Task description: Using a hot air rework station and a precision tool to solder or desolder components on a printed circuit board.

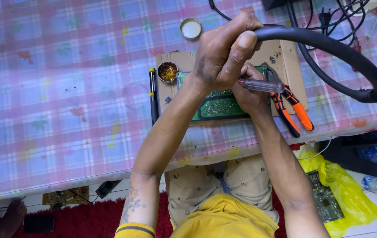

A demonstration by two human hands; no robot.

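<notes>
We see a table under a pink plaid cloth (65, 110), red rug below. On it a cardboard sheet (285, 66) carries a green circuit board (217, 105). Our left hand (221, 50) clamps a thick black hose (329, 46) arching rightward. Just beneath, our right hand (250, 94) grips a clear-handled screwdriver (261, 85), lying horizontal, above the board.

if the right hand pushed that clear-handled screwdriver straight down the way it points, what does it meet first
Most likely the green circuit board directly beneath the right hand; the screwdriver tip is hidden, so depth is unclear.
</notes>
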